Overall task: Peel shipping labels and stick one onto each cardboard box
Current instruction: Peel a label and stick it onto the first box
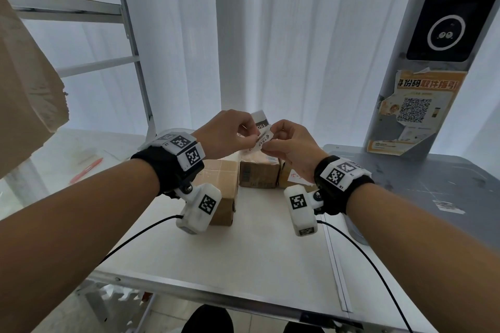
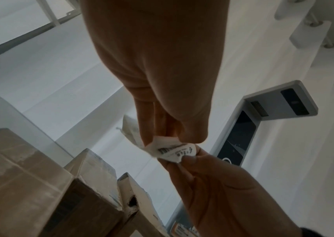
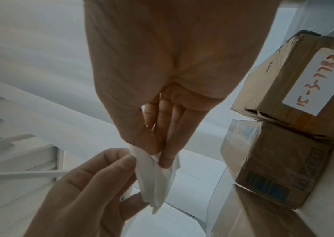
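Note:
Both hands are raised above the white table (image 1: 257, 246) and pinch one small white shipping label (image 1: 262, 140) with printed text. My left hand (image 1: 232, 132) holds its left part, label (image 2: 172, 150) showing at its fingertips. My right hand (image 1: 284, 143) pinches the right end; the label (image 3: 155, 181) hangs crumpled below its fingers. A second white slip with a dark band (image 1: 260, 120) sticks up behind the hands. Three cardboard boxes sit below: a near left box (image 1: 221, 184), a middle box (image 1: 259, 173), and a right box (image 3: 296, 77) bearing a white sticker with red handwriting.
A grey kiosk pillar (image 1: 422, 62) with a dark screen and an orange QR poster (image 1: 414, 111) stands at the right on a grey surface. A metal shelf frame (image 1: 130, 43) and a large cardboard sheet (image 1: 24, 84) are at the left. An orange pen (image 1: 86, 170) lies left.

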